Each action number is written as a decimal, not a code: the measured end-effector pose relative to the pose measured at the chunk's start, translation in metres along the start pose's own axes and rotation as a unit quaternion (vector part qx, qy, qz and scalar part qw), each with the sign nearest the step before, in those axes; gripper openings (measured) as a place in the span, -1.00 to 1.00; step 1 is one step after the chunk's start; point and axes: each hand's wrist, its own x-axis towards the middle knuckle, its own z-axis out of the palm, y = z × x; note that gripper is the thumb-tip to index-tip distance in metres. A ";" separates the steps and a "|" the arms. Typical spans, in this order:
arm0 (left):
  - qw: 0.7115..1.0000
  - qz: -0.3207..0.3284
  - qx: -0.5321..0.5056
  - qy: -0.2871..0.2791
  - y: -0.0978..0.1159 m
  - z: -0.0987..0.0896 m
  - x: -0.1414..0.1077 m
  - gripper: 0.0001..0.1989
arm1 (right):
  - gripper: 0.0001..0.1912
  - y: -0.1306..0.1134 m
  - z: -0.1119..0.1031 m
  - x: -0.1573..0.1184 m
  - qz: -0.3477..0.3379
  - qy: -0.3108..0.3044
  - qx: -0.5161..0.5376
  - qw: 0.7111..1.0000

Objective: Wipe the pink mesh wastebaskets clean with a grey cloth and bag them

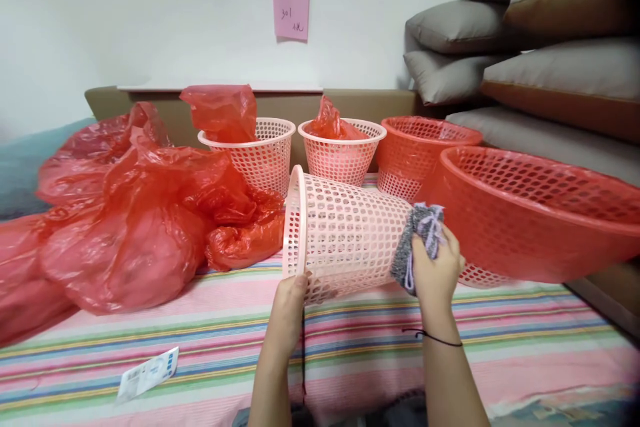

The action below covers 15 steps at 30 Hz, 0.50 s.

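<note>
A pink perforated plastic wastebasket is held on its side over the striped cloth, its mouth to the left and its base to the right. My left hand grips the lower part of its rim. In my right hand is a grey cloth with lilac edging, pressed against the outside near the base. The fingers behind the cloth are partly hidden.
Two pink baskets with red plastic bags stand behind. Two baskets lined in red stand at the right, below stacked cushions. Crumpled red bags cover the left. A white label lies on the striped cloth.
</note>
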 end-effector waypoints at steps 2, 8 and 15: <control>1.000 0.000 -0.003 -0.003 0.001 0.001 0.000 -0.26 | -0.50 0.003 -0.001 0.001 0.006 0.000 -0.004 1.000; 1.000 0.008 -0.008 -0.004 0.002 0.000 0.000 -0.26 | -0.58 -0.083 -0.001 -0.053 -0.191 -0.076 0.036 0.978; 1.000 0.008 -0.014 0.013 -0.001 -0.003 0.000 -0.31 | -0.55 -0.116 -0.003 -0.071 -0.243 -0.139 0.068 0.958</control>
